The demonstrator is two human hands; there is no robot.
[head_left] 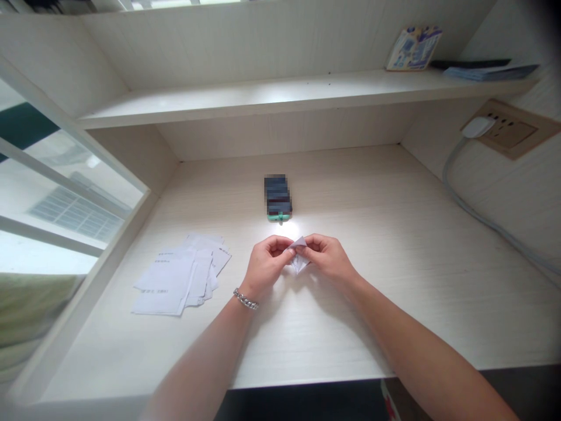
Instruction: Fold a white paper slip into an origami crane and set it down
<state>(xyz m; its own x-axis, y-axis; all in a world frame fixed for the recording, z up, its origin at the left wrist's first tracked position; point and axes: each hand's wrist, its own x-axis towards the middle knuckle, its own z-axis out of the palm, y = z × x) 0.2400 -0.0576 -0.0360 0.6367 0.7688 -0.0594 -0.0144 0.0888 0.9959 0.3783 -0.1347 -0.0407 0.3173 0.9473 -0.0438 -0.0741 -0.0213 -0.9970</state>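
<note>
A small piece of folded white paper (300, 264) is pinched between both hands above the desk, with pointed tips showing at its top and bottom. My left hand (272, 258) grips its left side between thumb and fingers; a chain bracelet circles that wrist. On the right side, my right hand (325, 255) is closed on the same paper, its thumb pressed near the middle. Parts of the paper are hidden behind the thumbs. To the left of my hands, a loose stack of white paper sheets (170, 280) lies fanned out, some with printed lines.
A phone-like device with a blurred screen (277, 196) lies beyond my hands. A shelf (263, 100) crosses above the desk (438, 280), bearing a small box (414, 49) and flat dark items. At right, a white plug (477, 127) with a grey cable (468, 213) sits in a wall socket.
</note>
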